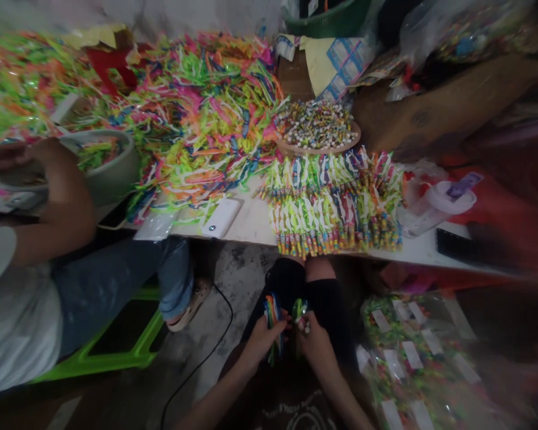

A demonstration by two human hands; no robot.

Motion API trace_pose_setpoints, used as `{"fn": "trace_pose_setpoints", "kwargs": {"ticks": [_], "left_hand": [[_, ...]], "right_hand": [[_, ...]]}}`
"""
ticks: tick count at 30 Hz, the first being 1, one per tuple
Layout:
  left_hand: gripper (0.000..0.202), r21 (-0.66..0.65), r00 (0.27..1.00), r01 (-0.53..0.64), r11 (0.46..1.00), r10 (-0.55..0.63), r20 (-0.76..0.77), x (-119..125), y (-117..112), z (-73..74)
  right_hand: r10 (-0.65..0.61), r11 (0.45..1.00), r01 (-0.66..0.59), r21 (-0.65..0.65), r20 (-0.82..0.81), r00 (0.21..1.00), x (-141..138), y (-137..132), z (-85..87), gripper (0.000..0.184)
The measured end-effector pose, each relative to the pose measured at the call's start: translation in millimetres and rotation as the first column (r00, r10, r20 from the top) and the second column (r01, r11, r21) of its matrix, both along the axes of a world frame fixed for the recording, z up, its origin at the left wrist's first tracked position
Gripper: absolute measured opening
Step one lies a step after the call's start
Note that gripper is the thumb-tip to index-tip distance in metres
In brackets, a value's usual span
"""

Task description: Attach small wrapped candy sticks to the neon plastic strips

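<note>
Strip bundle (272, 309), streaked blue, orange and white, sits below the near edge of the surface (251, 222). The left hand (268, 334) curls its fingers around it; the right hand (312, 337) likewise grips a greenish bundle (300, 307) with pale, beadlike bits.

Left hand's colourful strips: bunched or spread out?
Bunched: the colourful strips lie together in one narrow bundle, gripped by the left hand.
</note>
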State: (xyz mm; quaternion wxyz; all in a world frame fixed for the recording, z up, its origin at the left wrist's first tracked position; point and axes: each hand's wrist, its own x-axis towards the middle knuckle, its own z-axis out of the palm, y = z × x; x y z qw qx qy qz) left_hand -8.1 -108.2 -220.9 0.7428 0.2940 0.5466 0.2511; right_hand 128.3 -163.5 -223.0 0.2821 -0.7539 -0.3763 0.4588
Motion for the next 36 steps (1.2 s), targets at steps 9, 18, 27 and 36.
{"fn": "trace_pose_setpoints", "kwargs": {"ticks": [9, 18, 27, 36], "left_hand": [[0.054, -0.123, 0.983, 0.068, 0.990, -0.045, 0.176, -1.8, -6.4, 18.6], [0.050, -0.208, 0.991, 0.001, 0.978, 0.026, 0.129, -6.4, -4.0, 11.6], [0.047, -0.154, 0.999, -0.032, 0.988, 0.027, -0.032, -2.6, -3.1, 9.1], [0.055, -0.113, 0.999, -0.006, 0.994, 0.000, -0.047, -2.0, -7.6, 17.7]], "right_hand": [[-0.016, 0.976, 0.102, 0.194, -0.398, 0.917, 3.9, 10.2, 13.5, 0.035], [0.200, 0.956, -0.221, 0.193, 0.122, 0.972, -1.8, 3.6, 19.2, 0.015], [0.277, 0.957, -0.215, -0.192, 0.401, 0.873, 9.8, -2.9, -6.1, 0.014], [0.269, 0.959, -0.216, -0.184, 0.344, 0.899, 0.9, -3.0, -19.0, 0.024]]}}
